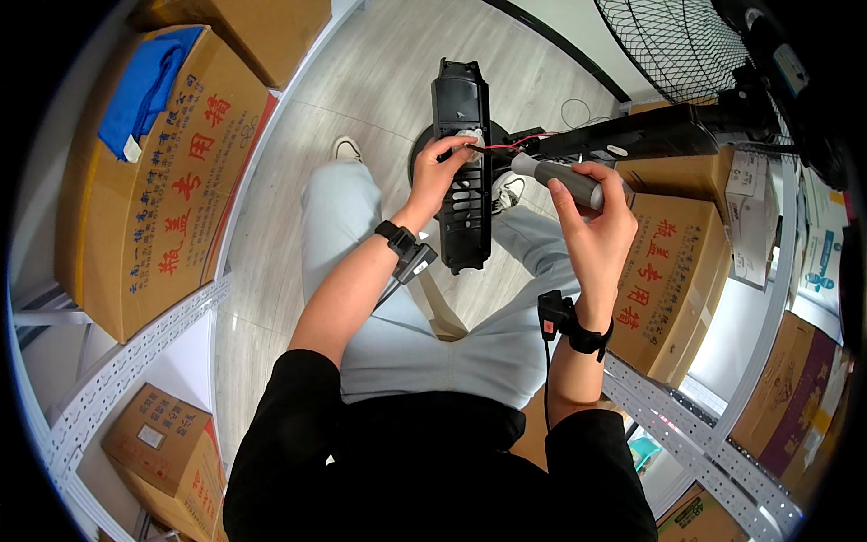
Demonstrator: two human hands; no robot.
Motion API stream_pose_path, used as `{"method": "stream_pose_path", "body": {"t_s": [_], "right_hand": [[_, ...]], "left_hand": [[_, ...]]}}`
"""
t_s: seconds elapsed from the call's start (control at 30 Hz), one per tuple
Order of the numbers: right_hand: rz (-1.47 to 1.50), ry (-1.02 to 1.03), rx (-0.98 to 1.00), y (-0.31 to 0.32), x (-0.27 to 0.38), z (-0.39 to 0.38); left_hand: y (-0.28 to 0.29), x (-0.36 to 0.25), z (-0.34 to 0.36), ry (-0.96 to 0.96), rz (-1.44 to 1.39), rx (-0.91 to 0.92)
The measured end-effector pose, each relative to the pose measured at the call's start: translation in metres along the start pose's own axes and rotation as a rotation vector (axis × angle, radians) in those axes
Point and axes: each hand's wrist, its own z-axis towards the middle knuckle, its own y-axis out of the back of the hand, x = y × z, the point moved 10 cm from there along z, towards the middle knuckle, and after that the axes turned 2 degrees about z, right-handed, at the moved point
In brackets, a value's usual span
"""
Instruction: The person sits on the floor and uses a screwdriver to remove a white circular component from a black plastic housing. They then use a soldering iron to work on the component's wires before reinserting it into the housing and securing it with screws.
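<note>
A long black plastic housing point(471, 233) with slots lies over a dark round base on the floor between my legs. Red and black wires point(522, 142) run from its middle toward a black pole point(650, 134). My left hand point(433, 178) is at the middle of the housing, fingers pinched around something small beside the wires and a pale fitting. My right hand point(596, 226) grips a screwdriver with a thick grey handle point(560, 181), its dark shaft pointing left toward my left fingertips. Whether the tip touches anything is too small to tell.
Cardboard boxes on metal shelving flank me, left point(153, 221) and right point(666, 285). A folded blue cloth point(140, 95) lies on the upper left box. A black wire fan cage point(659, 45) stands at upper right, above the pole. The floor point(321, 81) is pale wood-look.
</note>
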Motion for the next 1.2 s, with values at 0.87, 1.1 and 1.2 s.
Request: {"method": "stream_pose_path", "body": {"t_s": [0.87, 1.1, 1.2], "right_hand": [[-0.118, 0.18, 0.08, -0.007, 0.027, -0.008], [-0.128, 0.149, 0.091, -0.005, 0.025, -0.009], [-0.107, 0.128, 0.113, -0.009, 0.021, -0.01]], "left_hand": [[-0.005, -0.007, -0.002, -0.01, 0.136, 0.051], [-0.008, -0.008, -0.001, -0.049, 0.098, 0.073], [-0.009, -0.011, -0.002, -0.077, 0.164, 0.08]]}}
